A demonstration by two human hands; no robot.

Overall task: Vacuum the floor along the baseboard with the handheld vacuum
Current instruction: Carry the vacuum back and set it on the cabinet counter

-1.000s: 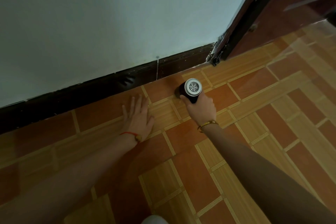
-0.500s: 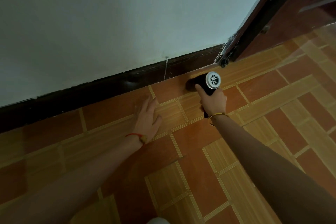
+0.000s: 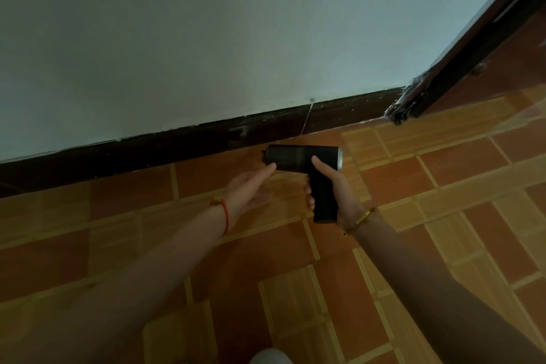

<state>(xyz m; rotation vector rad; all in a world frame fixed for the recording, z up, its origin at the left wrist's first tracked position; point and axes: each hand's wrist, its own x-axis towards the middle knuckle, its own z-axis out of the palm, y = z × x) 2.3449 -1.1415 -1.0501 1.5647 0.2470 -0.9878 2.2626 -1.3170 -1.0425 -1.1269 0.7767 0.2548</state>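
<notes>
Pale wall [image 3: 206,23] fills the upper half of the view, meeting a dark baseboard [image 3: 177,145] that runs from lower left up to a door frame [image 3: 461,68] at the right. Below it spreads a floor [image 3: 443,186] of red-brown and tan tiles, bare as far as can be seen; no dust or crumbs can be made out in this dim light, so how much has been cleaned cannot be told. Judging by position, the strip from the vacuum leftward to the picture's edge looks like the long stretch left to do, with only a short run to the door frame on the right.

Both forearms reach in from below. The right hand [image 3: 339,195] is wrapped tight around the grip of the black handheld vacuum [image 3: 301,156], whose barrel lies level, roughly parallel to the baseboard and near it, nozzle end pointing left; it seems lifted off the tiles, not sucking at the edge. The left hand [image 3: 251,189] is loosely spread, palm up, one fingertip touching or nearly touching the nozzle end.

Open floor lies on every side; only the door frame corner crowds the right.
</notes>
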